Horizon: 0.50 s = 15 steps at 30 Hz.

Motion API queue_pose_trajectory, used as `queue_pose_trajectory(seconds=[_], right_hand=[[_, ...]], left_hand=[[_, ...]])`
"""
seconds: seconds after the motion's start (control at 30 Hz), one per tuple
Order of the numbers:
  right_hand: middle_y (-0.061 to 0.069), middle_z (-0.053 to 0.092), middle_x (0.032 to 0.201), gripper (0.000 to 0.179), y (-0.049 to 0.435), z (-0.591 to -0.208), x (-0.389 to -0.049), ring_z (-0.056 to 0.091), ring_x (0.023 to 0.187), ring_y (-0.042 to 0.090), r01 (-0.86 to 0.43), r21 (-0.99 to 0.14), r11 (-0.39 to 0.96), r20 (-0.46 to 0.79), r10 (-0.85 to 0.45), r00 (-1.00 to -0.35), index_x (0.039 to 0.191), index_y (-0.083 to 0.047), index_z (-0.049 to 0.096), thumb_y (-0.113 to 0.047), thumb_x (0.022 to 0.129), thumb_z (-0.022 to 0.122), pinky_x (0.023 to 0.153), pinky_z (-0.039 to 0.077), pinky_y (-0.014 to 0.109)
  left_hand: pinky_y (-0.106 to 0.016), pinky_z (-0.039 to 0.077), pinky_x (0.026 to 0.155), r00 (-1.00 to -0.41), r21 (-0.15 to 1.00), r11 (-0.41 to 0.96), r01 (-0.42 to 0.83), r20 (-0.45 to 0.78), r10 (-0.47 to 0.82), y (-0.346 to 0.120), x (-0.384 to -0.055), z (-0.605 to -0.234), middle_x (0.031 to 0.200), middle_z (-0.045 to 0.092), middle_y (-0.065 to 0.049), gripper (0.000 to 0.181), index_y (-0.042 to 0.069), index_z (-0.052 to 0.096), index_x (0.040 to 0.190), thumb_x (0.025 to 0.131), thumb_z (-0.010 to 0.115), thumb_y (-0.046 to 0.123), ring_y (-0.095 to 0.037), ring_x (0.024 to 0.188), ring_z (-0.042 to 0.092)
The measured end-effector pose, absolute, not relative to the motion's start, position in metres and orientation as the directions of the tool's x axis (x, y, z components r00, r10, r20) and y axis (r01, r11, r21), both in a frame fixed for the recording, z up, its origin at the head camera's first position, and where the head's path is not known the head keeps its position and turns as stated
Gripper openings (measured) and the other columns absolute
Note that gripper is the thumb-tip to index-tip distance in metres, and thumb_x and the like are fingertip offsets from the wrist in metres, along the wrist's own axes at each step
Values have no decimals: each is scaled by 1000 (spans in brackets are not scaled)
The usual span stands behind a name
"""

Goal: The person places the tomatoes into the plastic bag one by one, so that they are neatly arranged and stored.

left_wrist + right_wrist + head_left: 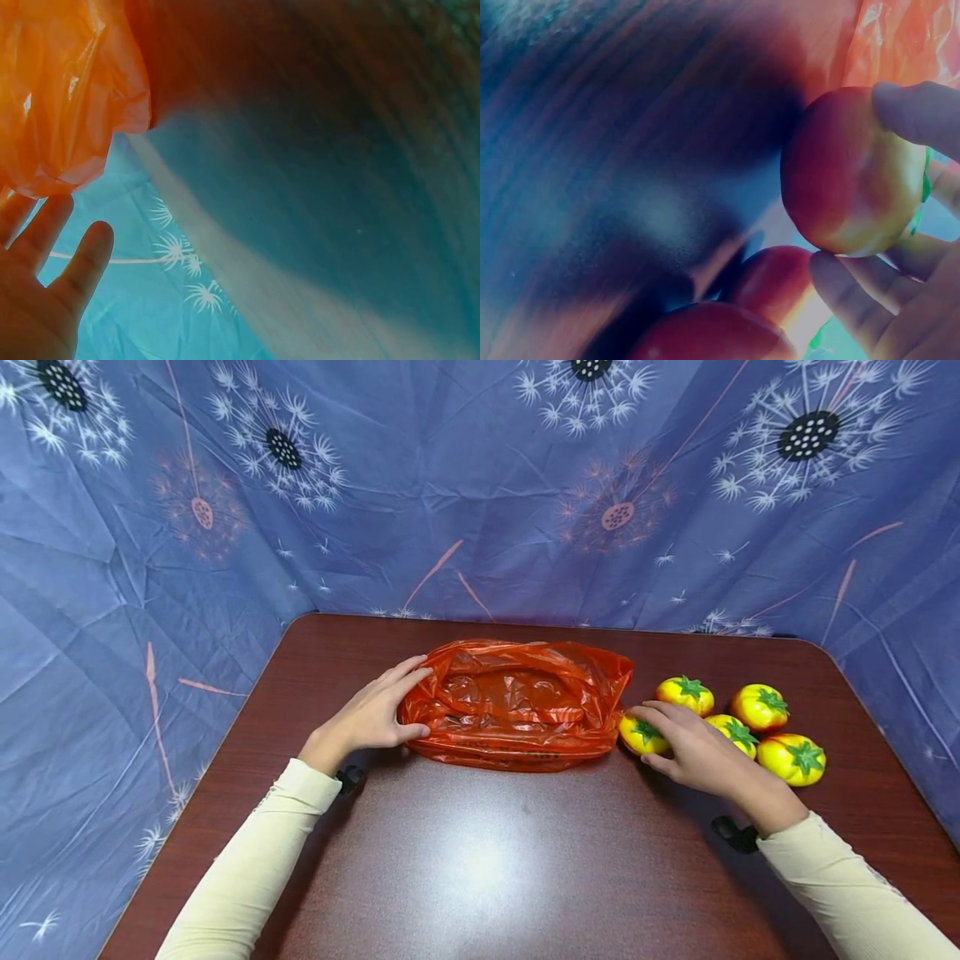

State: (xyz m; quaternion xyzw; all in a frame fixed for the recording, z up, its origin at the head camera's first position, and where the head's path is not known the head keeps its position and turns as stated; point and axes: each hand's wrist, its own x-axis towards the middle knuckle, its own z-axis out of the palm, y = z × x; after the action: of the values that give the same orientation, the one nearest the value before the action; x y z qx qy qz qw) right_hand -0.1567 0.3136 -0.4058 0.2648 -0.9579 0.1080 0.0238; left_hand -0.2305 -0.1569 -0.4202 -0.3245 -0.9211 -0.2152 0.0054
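A translucent red plastic bag [517,752] lies with its mouth spread wide, and its left rim meets my left hand [378,706]. That hand's fingers are spread and fairly straight; in the left wrist view the fingertips touch the bag [67,97]. At the bag's right end my right hand [697,743] holds a yellow-red fruit with a green leafy top [642,735]. The right wrist view has thumb and fingers around this fruit [847,172], whose leafy top is mostly hidden.
Several like fruits lie right of and behind the right hand, among them a rear one [759,707] and a front one [792,760]. The brown table [480,843] reflects a bright glare. Blue patterned cloth [435,485] hangs behind it and along its sides.
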Motion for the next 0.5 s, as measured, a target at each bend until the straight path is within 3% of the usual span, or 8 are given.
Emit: queue_pose_trajectory(seconds=[0.23,0.5], right_hand=[[18,58,132,64,316,-402,-155,56,118,40,-543,-172,822,180,-516,-838,134,-12,57,-13,76,83,89,50,60],[19,55,138,71,321,-383,-157,53,120,40,-598,-103,795,309,-546,-779,135,-14,58,-8,70,86,92,48,58]], left_hand=[[-50,32,119,-789,394,695,601,155,594,-156,-230,-420,162,29,-12,87,6,41,150,78,79,38,-33,148,33],[-51,32,119,-790,395,695,601,156,593,-154,-232,-420,163,28,-12,87,7,41,150,78,78,38,-34,147,34]])
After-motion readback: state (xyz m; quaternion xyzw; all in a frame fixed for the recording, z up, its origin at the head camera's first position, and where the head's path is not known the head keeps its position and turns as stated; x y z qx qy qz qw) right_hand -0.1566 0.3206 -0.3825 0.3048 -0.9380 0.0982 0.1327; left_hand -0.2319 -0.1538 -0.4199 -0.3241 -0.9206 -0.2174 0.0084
